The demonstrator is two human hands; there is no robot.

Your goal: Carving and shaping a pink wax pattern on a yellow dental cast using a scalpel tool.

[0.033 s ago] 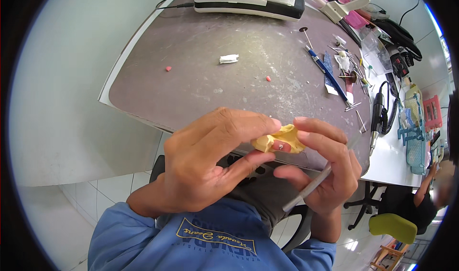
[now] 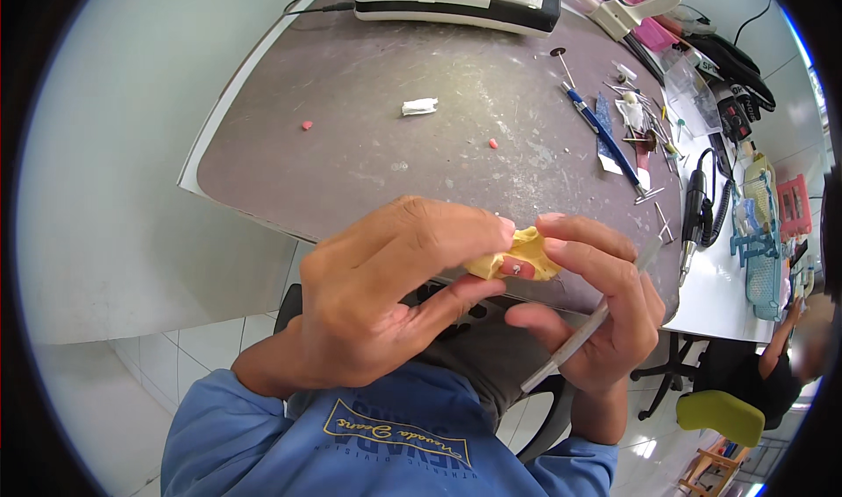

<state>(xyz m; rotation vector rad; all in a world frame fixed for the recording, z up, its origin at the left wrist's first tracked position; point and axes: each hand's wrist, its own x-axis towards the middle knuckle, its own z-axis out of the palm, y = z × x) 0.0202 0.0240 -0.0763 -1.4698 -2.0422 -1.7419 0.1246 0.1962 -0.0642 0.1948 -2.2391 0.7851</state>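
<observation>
The left hand [image 2: 360, 295] pinches a yellow dental cast [image 2: 529, 250]; the right hand [image 2: 618, 330], grasping a translucent rod [image 2: 560, 357], touches the cast's edge.

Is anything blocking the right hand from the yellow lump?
Nothing that I can see. The right hand has two fingertips at the right edge of the yellow lump. The stick crosses that hand, but not between those fingertips and the lump.

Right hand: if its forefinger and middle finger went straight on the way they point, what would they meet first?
Probably the yellow dental cast, pinched in the left hand; depth leaves unclear whether the right hand is touching it.
</observation>
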